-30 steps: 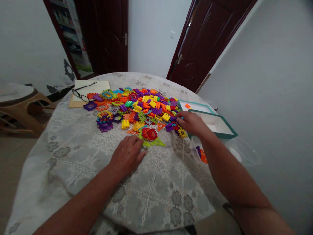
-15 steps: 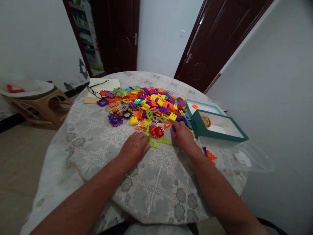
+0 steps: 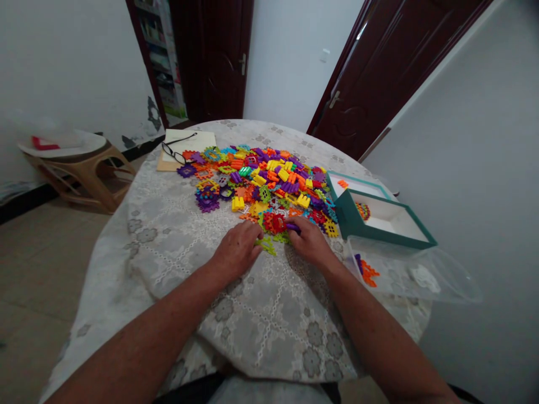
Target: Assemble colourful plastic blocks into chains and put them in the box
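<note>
Patterned tblcloth [image 3: 269,325], dark-red door [image 3: 379,73] behind. Teal box [image 3: 385,238]: multicol. beaded item [image 3: 364,211]; clear tub [image 3: 393,283]: orange/violet pcs [image 3: 369,275]. R hand [image 3: 309,244] grips purple pc [image 3: 293,228]; L hand [image 3: 238,249] at lime pc [image 3: 268,246], grip unclear.

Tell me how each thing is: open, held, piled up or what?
Right hand: closed around a purple piece
Left hand: bent, touching a green piece
Other pieces: heaped
Teal box: open, something colourful inside
Clear tub: orange pieces inside
Glasses: at least one arm unfolded
Tablecloth: creased
Right-side door: can't tell whether shut
</note>
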`<state>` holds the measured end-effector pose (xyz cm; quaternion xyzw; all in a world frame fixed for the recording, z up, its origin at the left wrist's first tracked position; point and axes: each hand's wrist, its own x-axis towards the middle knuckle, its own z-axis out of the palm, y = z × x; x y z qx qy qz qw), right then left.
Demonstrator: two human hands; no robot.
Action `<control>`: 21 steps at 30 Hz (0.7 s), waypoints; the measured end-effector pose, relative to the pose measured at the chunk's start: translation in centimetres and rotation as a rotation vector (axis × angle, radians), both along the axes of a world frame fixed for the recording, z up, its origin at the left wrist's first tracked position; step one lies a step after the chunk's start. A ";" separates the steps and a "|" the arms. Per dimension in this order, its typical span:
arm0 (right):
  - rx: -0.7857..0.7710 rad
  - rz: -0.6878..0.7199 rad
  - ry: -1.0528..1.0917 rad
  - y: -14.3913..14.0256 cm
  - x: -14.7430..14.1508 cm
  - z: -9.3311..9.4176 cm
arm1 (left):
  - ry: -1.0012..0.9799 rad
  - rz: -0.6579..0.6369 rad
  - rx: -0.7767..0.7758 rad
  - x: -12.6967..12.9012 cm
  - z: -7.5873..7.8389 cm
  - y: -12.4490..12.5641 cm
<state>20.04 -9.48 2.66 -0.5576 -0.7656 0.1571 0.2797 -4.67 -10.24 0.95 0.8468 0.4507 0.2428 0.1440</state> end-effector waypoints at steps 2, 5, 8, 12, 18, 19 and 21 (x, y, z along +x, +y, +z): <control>-0.009 0.001 -0.005 0.1 -0.3 0.0 | 0.011 -0.002 -0.011 0.0 0.3 -0.1; -0.042 0.036 0.024 0.0 -0.8 0.1 | 0.049 -0.001 -0.034 0.1 0.8 -0.2; -0.122 0.066 0.112 -0.4 -1.0 0.5 | 0.052 0.006 -0.039 0.1 0.7 -0.2; -0.169 0.045 0.115 -0.7 0.2 2.2 | -0.004 -0.009 -0.020 0.0 0.0 0.0; -0.065 -0.093 -0.050 2.4 6.7 7.5 | -0.095 -0.056 -0.008 -0.7 -0.2 0.2; -0.040 -0.169 -0.068 3.6 8.2 8.5 | -0.100 -0.056 -0.017 -0.7 -0.1 0.3; -0.023 -0.353 -0.067 6.3 11.3 10.1 | -0.097 -0.048 -0.036 -0.8 0.1 0.4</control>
